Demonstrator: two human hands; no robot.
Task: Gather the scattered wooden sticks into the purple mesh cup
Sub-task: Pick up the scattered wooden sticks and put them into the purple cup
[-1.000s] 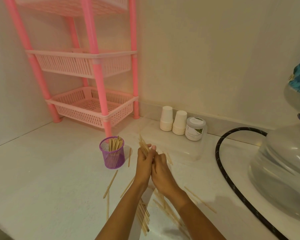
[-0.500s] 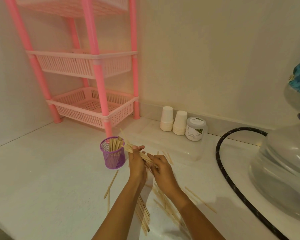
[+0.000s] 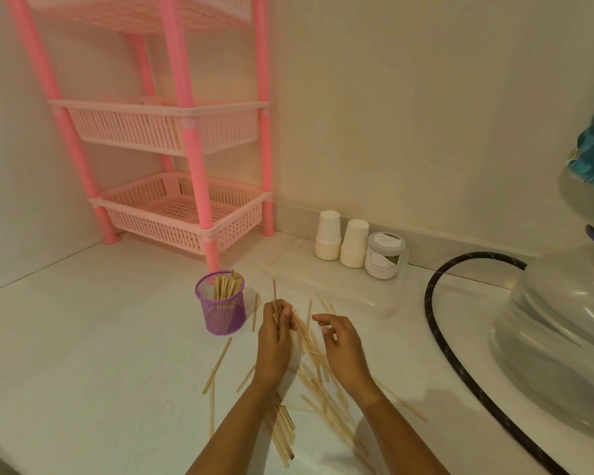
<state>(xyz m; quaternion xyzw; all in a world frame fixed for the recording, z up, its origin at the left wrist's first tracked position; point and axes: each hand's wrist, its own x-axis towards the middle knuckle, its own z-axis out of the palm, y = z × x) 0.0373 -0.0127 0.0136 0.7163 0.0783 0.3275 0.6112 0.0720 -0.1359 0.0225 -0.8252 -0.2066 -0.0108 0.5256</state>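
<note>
The white counter (image 3: 83, 371) met cream walls in a corner. The left hand (image 3: 273, 341) gripped a bundle of sticks (image 3: 275, 298), long axis upright with tips pointing up, just to the right of the purple cup (image 3: 222, 315). 0.5 s earlier both hands held it slanted toward the cup. The right hand (image 3: 342, 344) had since let go and hung empty with loosely curled fingers. The cup held standing sticks (image 3: 224, 286), and loose sticks (image 3: 318, 399) lay scattered beneath both hands.

pink basket rack (image 3: 182, 138), two paper cup stacks (image 3: 342, 240), labelled jar (image 3: 384, 255), black hose (image 3: 460, 341), water bottle (image 3: 563, 320)
</note>
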